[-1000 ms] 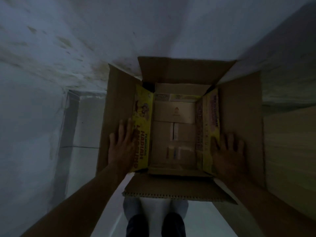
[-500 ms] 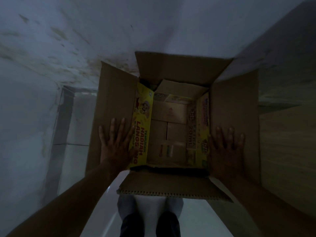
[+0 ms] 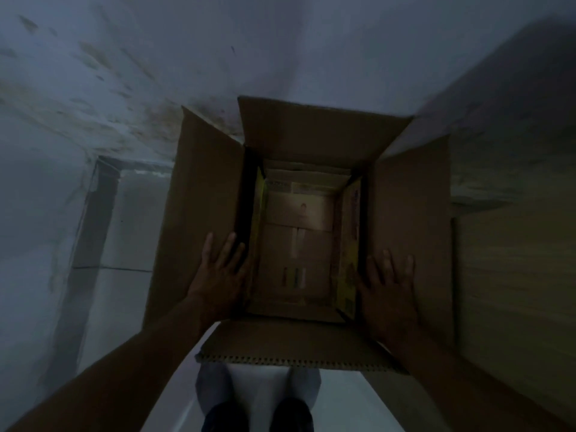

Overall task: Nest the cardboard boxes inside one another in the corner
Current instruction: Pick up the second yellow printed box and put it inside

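Note:
A large brown cardboard box [image 3: 205, 213] stands open in the room's corner, its four flaps spread outward. Inside it sits a smaller box [image 3: 296, 260] with yellow printed flaps [image 3: 347, 269] standing upright along the outer box's walls. My left hand [image 3: 223, 272] lies flat, fingers spread, on the outer box's left flap next to the opening. My right hand [image 3: 389, 291] lies flat on the right flap, fingers spread. Neither hand grips anything. The light is dim.
A stained pale wall [image 3: 124, 88] runs behind and to the left of the box. A wooden panel or cabinet [image 3: 514, 244] stands close on the right. White floor tiles [image 3: 115, 275] show at the left, and my feet [image 3: 258, 413] stand just before the near flap.
The smaller box has sunk deeper into the large one, and its yellow flaps now stand upright against the walls. Both hands stayed flat on the outer flaps.

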